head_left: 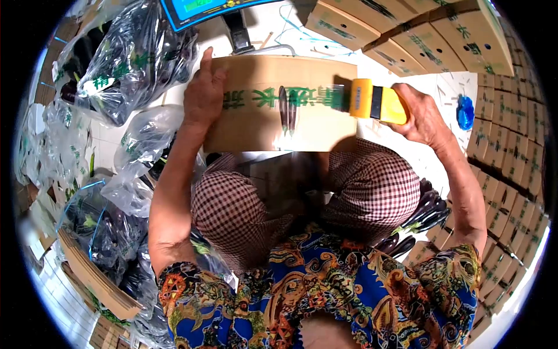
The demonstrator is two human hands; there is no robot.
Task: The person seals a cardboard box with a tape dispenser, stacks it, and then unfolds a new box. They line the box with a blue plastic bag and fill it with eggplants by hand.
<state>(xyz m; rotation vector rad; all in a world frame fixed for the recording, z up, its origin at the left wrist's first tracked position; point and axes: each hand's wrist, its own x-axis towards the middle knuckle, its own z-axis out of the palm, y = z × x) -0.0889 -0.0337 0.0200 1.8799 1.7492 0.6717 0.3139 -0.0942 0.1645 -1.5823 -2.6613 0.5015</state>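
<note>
On our knees (232, 203) lies box (261, 125), long side left to right. At its right end sits yellow tape tool (381, 103); our right hand (427, 119) wraps tight round it. Our left hand (203, 96) presses flat, fingers open, on box's left end.

The top edge crops the scale display (200, 8), and the tape dispenser (378, 103) hides much of the right hand (423, 119).

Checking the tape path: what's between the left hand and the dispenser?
Head view: from left hand to dispenser, only box top, green print, a dark slot.
</note>
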